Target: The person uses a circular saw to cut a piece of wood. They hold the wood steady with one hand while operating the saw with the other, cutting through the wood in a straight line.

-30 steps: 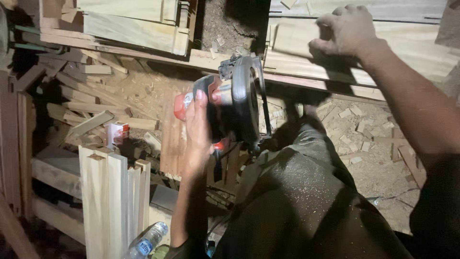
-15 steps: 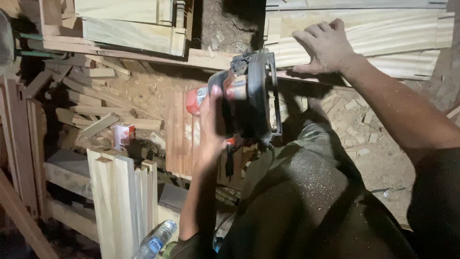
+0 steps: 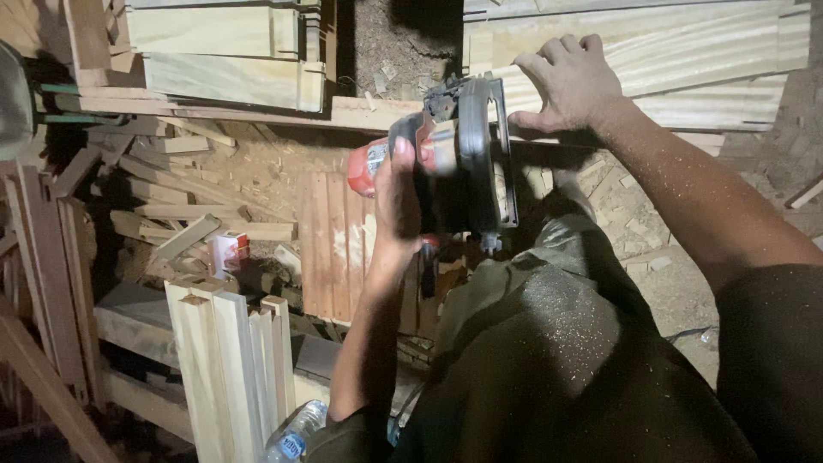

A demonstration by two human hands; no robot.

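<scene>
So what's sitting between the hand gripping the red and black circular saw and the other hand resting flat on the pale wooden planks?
In the head view, only the saw's black blade guard lies between the left hand and right hand.

Item one, as I see it from the head view: a saw (image 3: 450,159), a handheld circular type with a dark blade guard, black body and red motor housing at its left end. I see it upright on its edge, guard toward the far side, gripped around the handle by the left hand (image 3: 396,210). It sits just at the near edge of item two, a plank (image 3: 686,60): pale wood, long and flat, streaked grain, lying crosswise at the top right. I note the right hand (image 3: 570,81) pressed flat on the plank, fingers spread, just beside the saw.
</scene>
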